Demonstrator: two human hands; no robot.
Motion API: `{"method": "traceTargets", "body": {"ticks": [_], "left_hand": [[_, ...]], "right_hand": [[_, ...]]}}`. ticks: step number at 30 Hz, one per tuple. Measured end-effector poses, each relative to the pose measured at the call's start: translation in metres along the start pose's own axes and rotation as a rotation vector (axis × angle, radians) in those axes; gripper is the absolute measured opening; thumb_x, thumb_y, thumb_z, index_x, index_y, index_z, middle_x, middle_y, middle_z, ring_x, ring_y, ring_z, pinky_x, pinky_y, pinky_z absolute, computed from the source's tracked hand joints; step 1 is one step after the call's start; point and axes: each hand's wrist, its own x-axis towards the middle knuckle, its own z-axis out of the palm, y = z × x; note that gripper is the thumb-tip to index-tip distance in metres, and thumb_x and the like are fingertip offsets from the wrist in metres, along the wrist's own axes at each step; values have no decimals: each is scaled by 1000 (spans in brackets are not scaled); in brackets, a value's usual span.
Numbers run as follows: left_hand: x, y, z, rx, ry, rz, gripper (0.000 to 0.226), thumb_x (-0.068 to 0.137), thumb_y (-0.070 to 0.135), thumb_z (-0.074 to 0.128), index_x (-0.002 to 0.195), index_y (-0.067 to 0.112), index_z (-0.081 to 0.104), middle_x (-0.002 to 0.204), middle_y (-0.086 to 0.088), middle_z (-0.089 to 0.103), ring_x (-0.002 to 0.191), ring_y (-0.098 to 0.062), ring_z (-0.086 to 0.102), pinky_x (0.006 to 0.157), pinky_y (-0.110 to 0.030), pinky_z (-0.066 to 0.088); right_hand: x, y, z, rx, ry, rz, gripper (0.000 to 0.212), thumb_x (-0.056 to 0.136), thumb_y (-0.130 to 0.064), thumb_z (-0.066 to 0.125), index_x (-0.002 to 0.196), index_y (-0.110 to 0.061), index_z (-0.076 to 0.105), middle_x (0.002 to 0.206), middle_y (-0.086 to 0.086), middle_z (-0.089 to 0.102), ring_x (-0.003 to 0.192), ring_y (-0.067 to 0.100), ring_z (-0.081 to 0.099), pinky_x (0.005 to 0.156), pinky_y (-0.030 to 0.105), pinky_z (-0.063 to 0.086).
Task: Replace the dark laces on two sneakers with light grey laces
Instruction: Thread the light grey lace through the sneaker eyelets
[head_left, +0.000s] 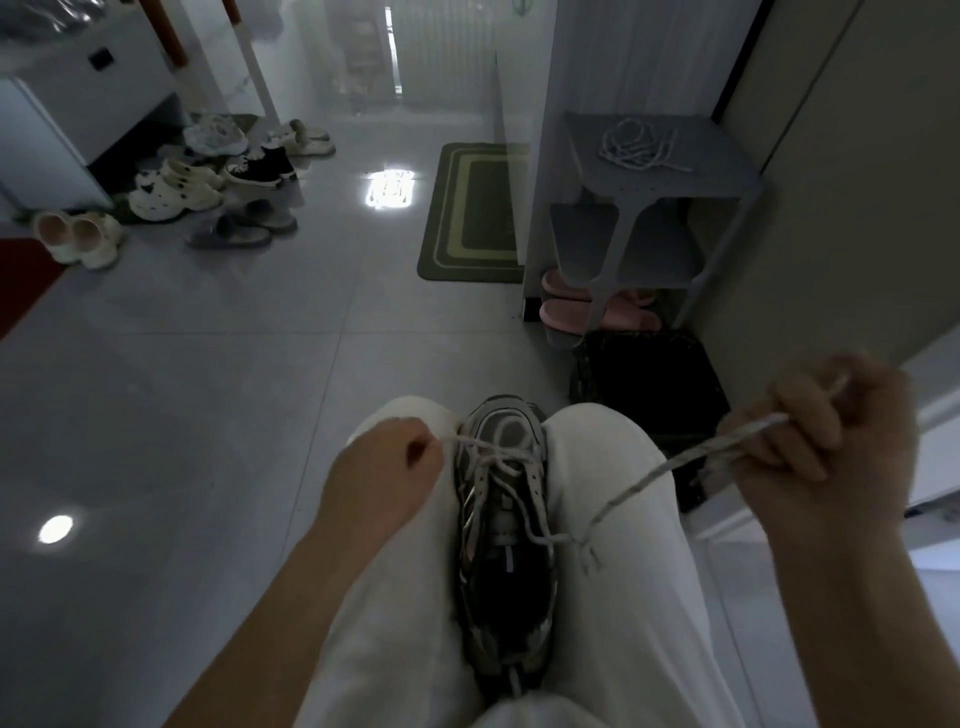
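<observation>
A grey and black sneaker (503, 561) sits wedged between my knees, toe pointing away from me. A light grey lace (631, 486) runs through its front eyelets. My left hand (382, 470) pinches one end of that lace just left of the toe. My right hand (826, 441) grips the other end, pulled out taut to the right and held up above my right knee. Another light grey lace (636, 145) lies coiled on top of the grey shoe rack (727, 179).
The shoe rack stands at right with pink slippers (566, 306) on its lowest shelf and a dark mat (654, 384) in front of it. A green mat (475, 213) lies ahead. Several shoes and slippers (208, 182) are scattered on the tiled floor at far left.
</observation>
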Motion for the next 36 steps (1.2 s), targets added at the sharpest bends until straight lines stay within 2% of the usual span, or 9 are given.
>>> {"method": "traceTargets", "body": {"ticks": [3, 7, 10, 13, 22, 27, 29, 32, 36], "left_hand": [[2, -19, -16, 200, -253, -192, 29, 83, 35, 54, 59, 21, 43, 66, 3, 51, 67, -19, 54, 55, -26, 34], [-8, -18, -21, 298, -421, -202, 23, 83, 37, 54, 102, 24, 53, 110, -3, 50, 102, -24, 53, 81, -32, 45], [-11, 5, -13, 52, -164, 53, 50, 78, 41, 45, 123, 20, 49, 125, -2, 49, 113, -24, 48, 94, -36, 42], [-11, 25, 6, 136, -265, 242, 50, 79, 48, 37, 120, 25, 52, 117, 3, 58, 106, -21, 55, 90, -34, 42], [-15, -11, -12, 170, -158, -19, 41, 89, 49, 49, 57, 25, 41, 54, 6, 45, 63, -17, 54, 52, -26, 35], [-15, -40, -28, 362, -422, -273, 32, 79, 41, 58, 55, 22, 49, 61, 5, 52, 63, -16, 55, 55, -24, 38], [-15, -34, -31, 354, -452, -225, 14, 76, 43, 59, 72, 30, 57, 86, 5, 59, 82, -18, 59, 69, -27, 46], [-11, -10, -24, 74, -394, -82, 52, 74, 47, 57, 122, 28, 51, 125, 3, 48, 116, -20, 48, 95, -32, 42], [-3, 19, 6, 183, -354, 87, 26, 91, 43, 48, 109, 26, 55, 111, 2, 64, 108, -23, 57, 86, -32, 42]], "right_hand": [[11, 17, 0, -1092, 356, -287, 17, 79, -18, 51, 62, -20, 51, 43, -3, 45, 37, 13, 40, 38, 20, 32], [9, 50, -22, -2394, 203, 43, 17, 82, -37, 56, 94, -29, 65, 97, -3, 68, 90, 24, 61, 82, 35, 39], [-2, 79, -11, -2344, -18, -159, 32, 81, -47, 49, 77, -23, 69, 96, 4, 68, 87, 28, 62, 85, 40, 38], [-21, 109, 10, -2186, -270, 121, 41, 83, -63, 43, 94, -24, 52, 94, -6, 58, 80, 18, 60, 61, 30, 39], [-41, 113, -17, -2159, -170, 465, 45, 87, -52, 52, 116, -20, 38, 104, -2, 61, 99, 20, 61, 69, 30, 39], [-17, 70, -20, -1958, -252, 374, 39, 82, -44, 65, 54, -25, 46, 54, -5, 48, 54, 6, 46, 56, 23, 35], [-7, 55, -18, -1823, -93, 147, 34, 84, -35, 65, 54, -25, 52, 52, -6, 52, 51, 7, 47, 53, 26, 36], [7, 43, -16, -1813, 13, 68, 20, 88, -32, 59, 69, -25, 60, 58, -6, 58, 52, 6, 53, 55, 25, 40], [16, 44, -27, -2091, -36, 29, 12, 89, -33, 60, 82, -25, 65, 71, -11, 64, 65, 9, 58, 75, 30, 44]]}}
